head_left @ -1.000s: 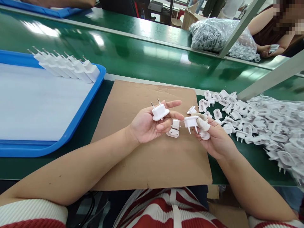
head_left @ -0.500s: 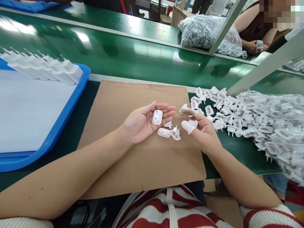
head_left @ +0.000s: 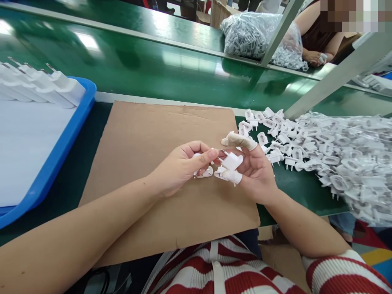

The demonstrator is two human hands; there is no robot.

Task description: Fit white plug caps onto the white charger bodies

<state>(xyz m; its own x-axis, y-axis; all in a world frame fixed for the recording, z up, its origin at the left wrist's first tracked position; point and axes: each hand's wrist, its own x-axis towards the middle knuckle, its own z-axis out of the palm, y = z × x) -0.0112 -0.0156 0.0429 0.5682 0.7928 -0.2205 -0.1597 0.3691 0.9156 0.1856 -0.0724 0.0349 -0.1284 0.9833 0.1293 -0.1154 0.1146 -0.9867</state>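
Observation:
My left hand is closed, thumb and forefinger pinched at the metal pins of a white two-pin plug piece. A second white plug piece, partly hidden, shows behind the left thumb, within the curled fingers. My right hand cradles the pinched plug piece on its bent fingers; pale finger cots cover its thumb and forefinger. Below the hands, loose white plug pieces lie on a brown cardboard sheet, partly covered by the fingers.
To the right, a heap of white plug pieces spills from a clear bag. At left stands a blue tray with a row of white plug adapters. Across the green bench are a metal post, a full bag and another person's hands.
My left hand has turned from palm up to a pinch and met the right hand at the plug piece. The view has shifted slightly to the right.

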